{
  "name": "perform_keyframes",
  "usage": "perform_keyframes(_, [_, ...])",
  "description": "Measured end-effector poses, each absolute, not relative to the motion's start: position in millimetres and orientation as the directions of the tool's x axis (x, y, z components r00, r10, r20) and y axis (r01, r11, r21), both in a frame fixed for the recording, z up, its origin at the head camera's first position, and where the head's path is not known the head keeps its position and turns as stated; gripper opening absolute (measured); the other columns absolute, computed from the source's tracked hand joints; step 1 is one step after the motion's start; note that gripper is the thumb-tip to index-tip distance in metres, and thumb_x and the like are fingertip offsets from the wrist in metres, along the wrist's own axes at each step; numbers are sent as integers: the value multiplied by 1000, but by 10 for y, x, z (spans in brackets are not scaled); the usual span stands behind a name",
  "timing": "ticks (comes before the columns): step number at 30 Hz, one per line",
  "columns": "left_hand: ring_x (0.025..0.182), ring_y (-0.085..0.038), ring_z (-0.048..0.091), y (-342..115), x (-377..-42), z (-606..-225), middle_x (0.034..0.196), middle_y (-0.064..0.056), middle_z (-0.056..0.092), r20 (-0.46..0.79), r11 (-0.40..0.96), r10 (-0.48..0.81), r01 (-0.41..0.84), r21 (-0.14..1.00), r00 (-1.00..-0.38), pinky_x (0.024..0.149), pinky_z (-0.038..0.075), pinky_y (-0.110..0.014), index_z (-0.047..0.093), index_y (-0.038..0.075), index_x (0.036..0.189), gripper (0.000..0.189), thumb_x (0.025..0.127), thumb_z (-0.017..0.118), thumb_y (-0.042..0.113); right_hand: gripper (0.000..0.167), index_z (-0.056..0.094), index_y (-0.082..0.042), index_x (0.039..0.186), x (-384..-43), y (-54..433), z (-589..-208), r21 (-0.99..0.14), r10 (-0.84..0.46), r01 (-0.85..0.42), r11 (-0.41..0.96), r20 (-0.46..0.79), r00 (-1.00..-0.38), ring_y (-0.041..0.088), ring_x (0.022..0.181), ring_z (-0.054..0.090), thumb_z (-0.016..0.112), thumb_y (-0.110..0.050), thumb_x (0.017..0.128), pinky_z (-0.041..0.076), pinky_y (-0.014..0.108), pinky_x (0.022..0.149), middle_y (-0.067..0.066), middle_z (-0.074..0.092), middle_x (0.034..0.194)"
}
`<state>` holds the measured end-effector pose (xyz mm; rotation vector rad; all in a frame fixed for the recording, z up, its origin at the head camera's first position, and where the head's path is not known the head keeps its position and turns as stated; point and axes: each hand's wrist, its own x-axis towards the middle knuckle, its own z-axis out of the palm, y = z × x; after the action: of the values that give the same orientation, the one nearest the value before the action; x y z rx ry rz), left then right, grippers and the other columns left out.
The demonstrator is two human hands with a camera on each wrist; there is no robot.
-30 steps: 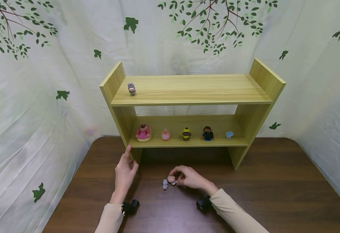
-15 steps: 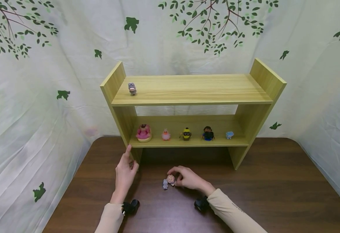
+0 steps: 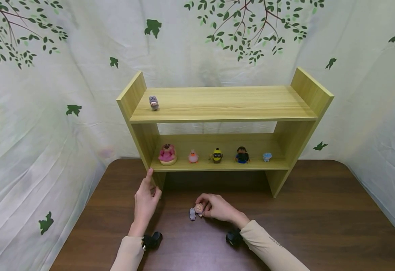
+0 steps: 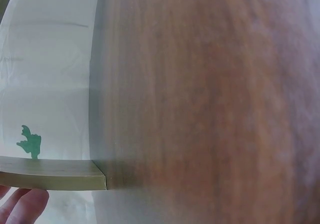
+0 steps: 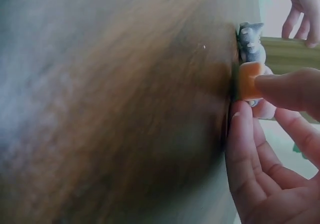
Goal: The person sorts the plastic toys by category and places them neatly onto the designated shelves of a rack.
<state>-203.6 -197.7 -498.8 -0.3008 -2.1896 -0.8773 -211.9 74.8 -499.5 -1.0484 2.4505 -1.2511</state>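
Observation:
My right hand [image 3: 219, 207] is low over the table, its thumb and fingers pinching a small pink-faced figurine [image 3: 199, 209]. In the right wrist view this figurine shows an orange part [image 5: 249, 80] near the thumb. Close beside it on the table is a small grey figurine [image 3: 192, 214], also in the right wrist view [image 5: 250, 42]. My left hand [image 3: 146, 201] is at the wooden shelf's [image 3: 222, 169] left side panel. Its straight index finger touches the front edge by the lower board, with the thumb lower down. Fingertips [image 4: 31, 204] show against the panel [image 4: 55, 182] in the left wrist view.
A grey bunny-eared figurine [image 3: 154, 103] stands at the top board's left. Along the lower board stand a pink bear [image 3: 167, 155], a pink duck [image 3: 193, 157], a yellow-capped figure [image 3: 217, 156], a dark-haired doll [image 3: 242, 155] and a blue figurine [image 3: 267, 157]. A leaf-printed cloth [image 3: 92, 86] hangs behind.
My right hand has shifted slightly left with the pink-faced figurine, whose face has turned a little in the fingers. The left hand keeps its place at the shelf.

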Motion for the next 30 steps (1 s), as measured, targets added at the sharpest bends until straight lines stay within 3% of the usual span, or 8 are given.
perform_keyframes(7, [70,-26,62,-1974,-2032,-4984,92,-14,53,714,742,-52,451,496,-699,55,50,-39,29,25,149,90,76,61,-16,32,62,-8,104,-2097,781,-4989,-800,-628,-467,376,151,-764,5,64,53,63,6,75,43,19,58,1,63,87])
perform_keyframes(12, [71,-26,62,-1972,-2035,-4980,93,-15,54,712,739,-54,451,500,-700,56,51,-40,30,24,149,88,76,61,-15,33,61,-9,108,-2081,822,-4924,-836,-619,-427,345,139,-773,7,70,54,62,6,79,43,20,62,-2,64,89])
perform_keyframes(19, [69,-25,61,-1975,-2030,-4987,91,-13,53,704,738,-63,442,510,-708,56,50,-40,30,24,149,89,76,61,-15,35,59,-6,115,-2037,869,-4806,-909,-631,-347,229,133,-764,14,83,61,66,3,82,52,26,72,5,63,98])
perform_keyframes(30, [70,-27,62,-1971,-2029,-4986,91,-14,53,704,741,-61,441,507,-708,56,50,-40,30,24,149,88,77,61,-15,37,54,6,120,-1877,922,-4362,-949,-628,-297,100,171,-759,28,89,61,61,11,84,51,27,74,20,61,107])
